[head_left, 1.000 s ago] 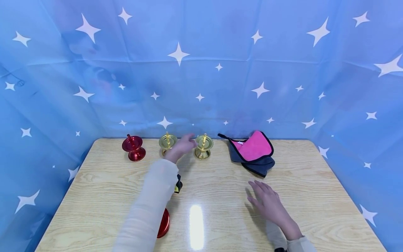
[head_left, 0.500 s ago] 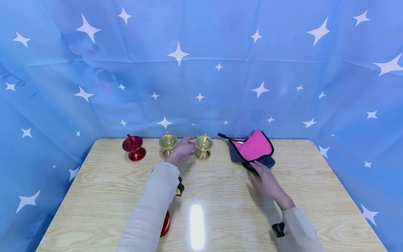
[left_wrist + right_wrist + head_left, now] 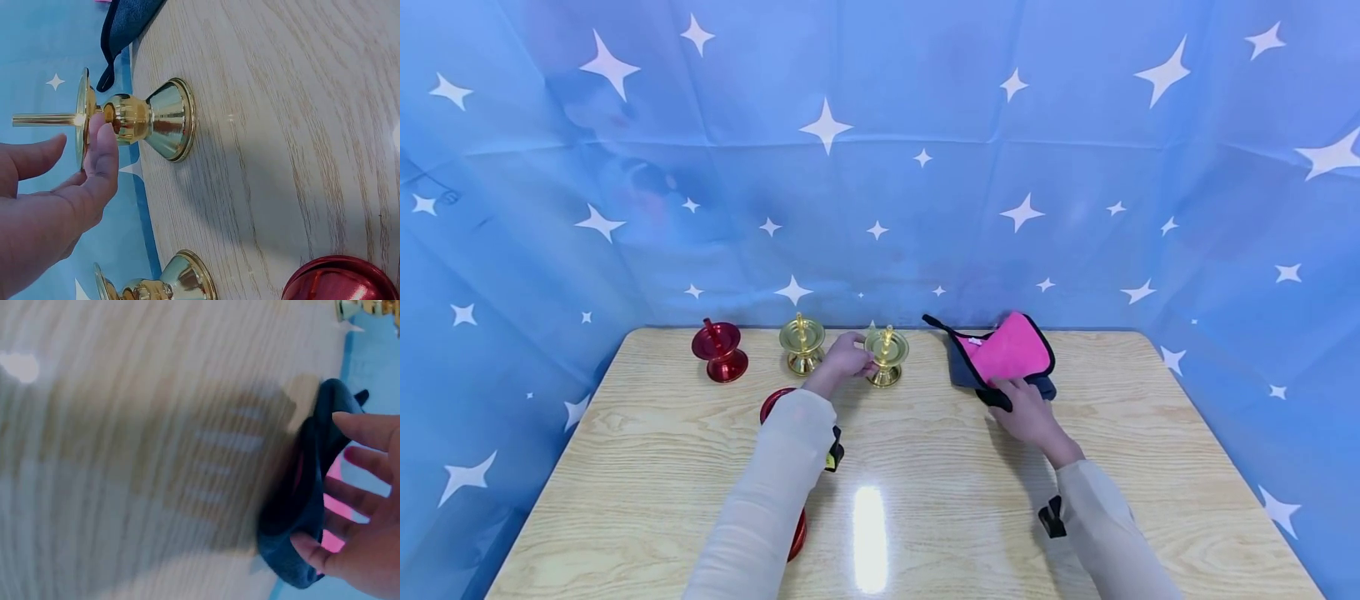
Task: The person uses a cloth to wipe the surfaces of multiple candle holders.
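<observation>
My left hand reaches to a gold candle holder at the back middle, which stands on the table. In the left wrist view its fingers touch the neck under the dish, while the thumb stays apart above the dish. My right hand pinches the near edge of a folded cloth, pink on one side and dark blue on the other with black trim. In the right wrist view the dark edge bunches up under the fingertips, slightly blurred.
Another gold candle holder stands left of the first, and a red one farther left. Red parts show beside the left sleeve, mostly hidden by it. A starred blue curtain hangs behind the wooden table.
My right hand has moved forward to the cloth and taken its near edge. My left hand has shifted slightly right and nearer, and the gold candle holder has moved a little toward me.
</observation>
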A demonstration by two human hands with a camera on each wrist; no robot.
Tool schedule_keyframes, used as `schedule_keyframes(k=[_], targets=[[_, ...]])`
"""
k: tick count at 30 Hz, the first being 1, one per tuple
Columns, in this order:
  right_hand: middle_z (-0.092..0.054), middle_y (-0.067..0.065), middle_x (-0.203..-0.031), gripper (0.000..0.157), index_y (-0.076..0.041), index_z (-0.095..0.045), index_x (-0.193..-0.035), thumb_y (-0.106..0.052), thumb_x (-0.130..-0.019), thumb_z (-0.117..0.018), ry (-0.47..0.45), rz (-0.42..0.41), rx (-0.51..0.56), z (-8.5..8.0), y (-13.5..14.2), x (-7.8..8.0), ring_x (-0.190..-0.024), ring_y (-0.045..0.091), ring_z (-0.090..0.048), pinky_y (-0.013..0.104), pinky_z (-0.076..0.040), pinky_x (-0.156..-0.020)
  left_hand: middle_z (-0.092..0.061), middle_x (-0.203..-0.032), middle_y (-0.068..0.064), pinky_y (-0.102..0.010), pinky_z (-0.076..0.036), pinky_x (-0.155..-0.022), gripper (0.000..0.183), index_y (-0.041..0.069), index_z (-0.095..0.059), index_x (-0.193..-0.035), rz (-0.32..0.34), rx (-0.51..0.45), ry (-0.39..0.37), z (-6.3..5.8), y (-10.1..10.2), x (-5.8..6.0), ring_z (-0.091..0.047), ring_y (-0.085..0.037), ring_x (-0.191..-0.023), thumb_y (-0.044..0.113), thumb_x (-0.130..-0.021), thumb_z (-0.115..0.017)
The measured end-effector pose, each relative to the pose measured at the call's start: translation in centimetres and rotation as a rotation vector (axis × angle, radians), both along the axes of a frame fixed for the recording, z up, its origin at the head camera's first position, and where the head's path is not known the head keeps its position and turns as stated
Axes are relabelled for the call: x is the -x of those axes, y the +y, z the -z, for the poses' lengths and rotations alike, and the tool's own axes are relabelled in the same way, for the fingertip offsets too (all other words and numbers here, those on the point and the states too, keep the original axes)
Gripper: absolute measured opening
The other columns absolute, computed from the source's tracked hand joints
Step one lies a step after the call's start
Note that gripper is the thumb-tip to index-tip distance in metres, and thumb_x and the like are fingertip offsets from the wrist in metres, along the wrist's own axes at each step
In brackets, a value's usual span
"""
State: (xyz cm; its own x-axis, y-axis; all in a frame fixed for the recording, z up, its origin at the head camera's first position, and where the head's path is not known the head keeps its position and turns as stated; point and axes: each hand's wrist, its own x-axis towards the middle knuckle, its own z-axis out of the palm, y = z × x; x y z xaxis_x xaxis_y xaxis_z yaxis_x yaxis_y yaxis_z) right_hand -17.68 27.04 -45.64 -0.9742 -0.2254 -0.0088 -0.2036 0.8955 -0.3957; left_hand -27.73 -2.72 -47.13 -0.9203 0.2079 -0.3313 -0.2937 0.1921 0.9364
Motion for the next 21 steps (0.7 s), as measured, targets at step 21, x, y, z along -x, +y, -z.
schedule_keyframes(k=[21], targets=[[-0.054,0.034,-0.106,0.036,0.016,-0.050,-0.116,-0.003,-0.086,-0.058,0.080,0.128,0.206,-2.6,2.7,0.8,-0.093,0.044,-0.051,0.053,-0.045,-0.075,-0.051,-0.085,-0.027,-0.031,-0.056,-0.054,0.034,-0.001,-0.041,-0.113,-0.116,-0.077,-0.047,8.9,0.5,4.4,-0.062,-0.028,-0.058,-0.012,-0.083,-0.050]])
